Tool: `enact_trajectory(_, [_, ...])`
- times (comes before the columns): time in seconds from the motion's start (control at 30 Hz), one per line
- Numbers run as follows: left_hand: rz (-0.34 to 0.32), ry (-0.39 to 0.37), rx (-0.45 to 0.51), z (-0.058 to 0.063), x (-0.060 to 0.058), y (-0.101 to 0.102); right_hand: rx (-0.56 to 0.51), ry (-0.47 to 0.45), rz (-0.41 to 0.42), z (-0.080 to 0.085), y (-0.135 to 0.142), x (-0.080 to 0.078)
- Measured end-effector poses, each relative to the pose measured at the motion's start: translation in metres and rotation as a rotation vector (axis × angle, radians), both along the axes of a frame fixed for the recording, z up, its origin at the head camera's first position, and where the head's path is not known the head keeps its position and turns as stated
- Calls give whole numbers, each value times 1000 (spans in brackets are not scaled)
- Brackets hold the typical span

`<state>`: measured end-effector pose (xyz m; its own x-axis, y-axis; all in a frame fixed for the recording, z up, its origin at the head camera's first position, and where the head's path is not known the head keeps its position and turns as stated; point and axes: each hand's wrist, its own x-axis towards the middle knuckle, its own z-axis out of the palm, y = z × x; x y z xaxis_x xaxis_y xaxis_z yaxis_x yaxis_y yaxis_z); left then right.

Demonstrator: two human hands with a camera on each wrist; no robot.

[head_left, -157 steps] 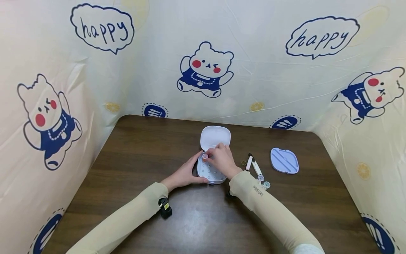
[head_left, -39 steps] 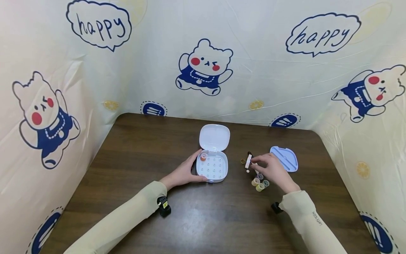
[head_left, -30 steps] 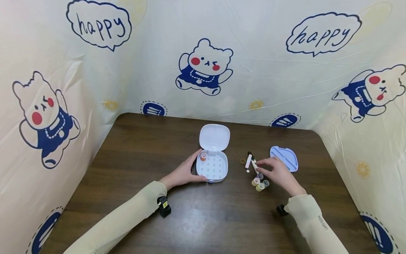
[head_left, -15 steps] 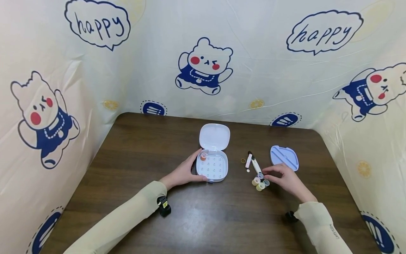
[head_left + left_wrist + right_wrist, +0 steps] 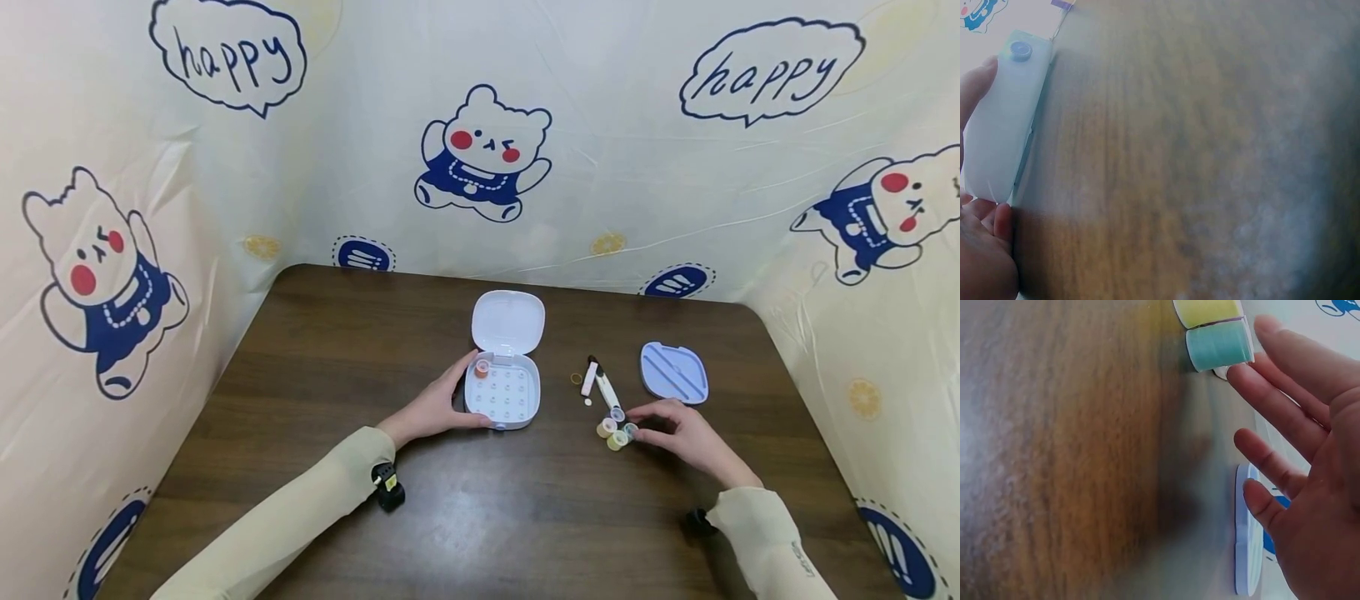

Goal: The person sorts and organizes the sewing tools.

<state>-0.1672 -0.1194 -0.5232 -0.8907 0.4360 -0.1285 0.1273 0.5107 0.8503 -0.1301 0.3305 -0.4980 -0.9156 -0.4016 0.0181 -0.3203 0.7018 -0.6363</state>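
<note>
The teal thread spool (image 5: 1219, 345) stands on end on the table (image 5: 375, 333), to the right of the sewing box. Its thread is wound in smooth, even, glossy turns, with a thin pale rim at the top, and it sits against a yellow spool (image 5: 1207, 311). A peach spool (image 5: 607, 427) and a bluish-grey one (image 5: 617, 413) are close by. The right hand (image 5: 688, 433) is at the teal spool with a fairly wide grip, thumb and forefinger apart near its top; contact cannot be told. The left hand (image 5: 429, 412) grips the white sewing box (image 5: 513, 426) at its left side, thumb at the front. The box's lid is raised, and an orange spool (image 5: 482, 367) sits in its back left corner, among rows of small pegs.
</note>
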Motion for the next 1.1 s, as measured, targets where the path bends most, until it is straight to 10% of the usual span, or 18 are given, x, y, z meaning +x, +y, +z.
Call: enact_trajectory(1.1, [-11, 36, 11, -4, -2, -1, 42, 69, 1, -8, -2, 6])
